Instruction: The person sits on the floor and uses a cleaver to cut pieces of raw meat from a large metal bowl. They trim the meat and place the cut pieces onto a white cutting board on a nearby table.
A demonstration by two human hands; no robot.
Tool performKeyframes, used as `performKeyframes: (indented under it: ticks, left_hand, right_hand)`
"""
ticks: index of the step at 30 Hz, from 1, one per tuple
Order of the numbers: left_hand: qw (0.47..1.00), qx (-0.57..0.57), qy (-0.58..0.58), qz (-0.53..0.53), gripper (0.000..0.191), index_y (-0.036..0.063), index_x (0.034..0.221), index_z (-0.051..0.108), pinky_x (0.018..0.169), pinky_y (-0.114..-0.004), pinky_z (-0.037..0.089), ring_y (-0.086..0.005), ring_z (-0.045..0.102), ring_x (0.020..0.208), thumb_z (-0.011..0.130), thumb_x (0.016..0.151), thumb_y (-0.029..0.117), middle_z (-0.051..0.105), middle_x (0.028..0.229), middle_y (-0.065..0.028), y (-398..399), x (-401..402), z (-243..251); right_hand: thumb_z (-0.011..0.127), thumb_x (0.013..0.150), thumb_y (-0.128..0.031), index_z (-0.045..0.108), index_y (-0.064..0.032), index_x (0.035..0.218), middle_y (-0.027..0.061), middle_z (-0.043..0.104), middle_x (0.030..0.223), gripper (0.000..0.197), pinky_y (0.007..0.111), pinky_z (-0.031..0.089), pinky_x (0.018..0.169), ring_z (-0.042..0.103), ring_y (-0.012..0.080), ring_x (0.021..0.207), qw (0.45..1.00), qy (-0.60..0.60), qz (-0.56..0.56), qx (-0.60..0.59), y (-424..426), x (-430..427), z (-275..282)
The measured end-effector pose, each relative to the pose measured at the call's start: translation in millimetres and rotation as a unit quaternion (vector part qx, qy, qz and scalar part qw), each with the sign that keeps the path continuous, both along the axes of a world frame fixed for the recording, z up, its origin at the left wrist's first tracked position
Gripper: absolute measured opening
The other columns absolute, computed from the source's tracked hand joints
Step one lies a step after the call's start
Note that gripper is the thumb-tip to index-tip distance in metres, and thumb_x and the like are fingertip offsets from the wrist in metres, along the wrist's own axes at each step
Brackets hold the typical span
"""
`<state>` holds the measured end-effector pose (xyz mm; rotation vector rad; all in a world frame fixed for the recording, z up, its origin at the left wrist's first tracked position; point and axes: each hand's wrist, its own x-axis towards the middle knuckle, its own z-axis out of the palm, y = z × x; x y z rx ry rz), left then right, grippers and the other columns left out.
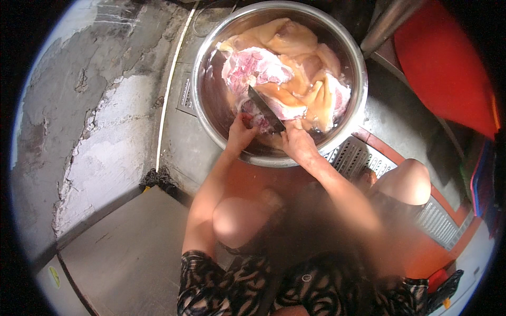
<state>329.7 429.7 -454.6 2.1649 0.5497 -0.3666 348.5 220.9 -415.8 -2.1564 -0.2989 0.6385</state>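
A wide stainless steel basin (357,79) stands before me with several large pieces of raw meat (292,35) in it, some with yellowish skin, some showing pink flesh and white fat. My right hand (298,142) grips a broad-bladed knife (265,110) at the basin's near side; its blade slants up and left over the meat. Left of the blade, my left hand (243,132) pinches a smaller reddish piece of meat (261,121) with fingers and thumb. Liquid shows around the pieces. The knife's handle is hidden in my right hand.
A perforated metal drain grate (350,156) runs along the floor right of the basin, beside my knee (407,181). A cracked, peeling wall (110,130) with a white pipe (168,94) rises on the left. At upper right is a large red object (442,67) near a metal post (387,27).
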Motion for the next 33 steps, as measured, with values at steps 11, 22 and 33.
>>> performKeyframes:
  ticks: [11,22,33]
  left_hand:
    - [0.978,0.106,-0.102,-0.151,0.051,-0.0025,0.117,0.046,0.083,-0.040,0.047,-0.0370,0.060,0.095,0.067,0.076,0.018,0.060,0.101,-0.0247,-18.1,12.4,8.1]
    - [0.999,-0.030,-0.027,0.007,0.030,-0.0041,0.097,0.053,0.054,-0.029,0.048,-0.0135,0.058,0.060,0.062,0.072,0.011,0.060,0.074,-0.0115,2.5,-18.8,46.2]
    - [0.988,-0.074,-0.013,0.134,0.018,-0.0021,0.093,0.056,0.052,-0.022,0.043,-0.0077,0.052,0.060,0.058,0.075,0.005,0.058,0.072,-0.0028,23.7,-82.6,73.2]
  right_hand:
    - [0.050,0.085,-0.013,0.051,0.0020,0.091,0.0284,0.060,0.077,0.016,0.051,0.050,0.066,0.061,0.0436,0.069,0.997,-0.078,-0.015,-0.009,-15.5,-0.4,-2.3]
    - [0.050,0.089,-0.012,0.050,0.0075,0.101,0.0314,0.058,0.080,0.022,0.045,0.048,0.070,0.061,0.0431,0.079,0.979,0.186,-0.009,0.086,-9.4,-40.1,23.1]
    - [0.047,0.087,-0.014,0.048,0.0070,0.087,0.0326,0.054,0.075,0.021,0.050,0.044,0.068,0.057,0.0438,0.075,0.980,0.149,0.093,0.089,13.1,-60.2,29.7]
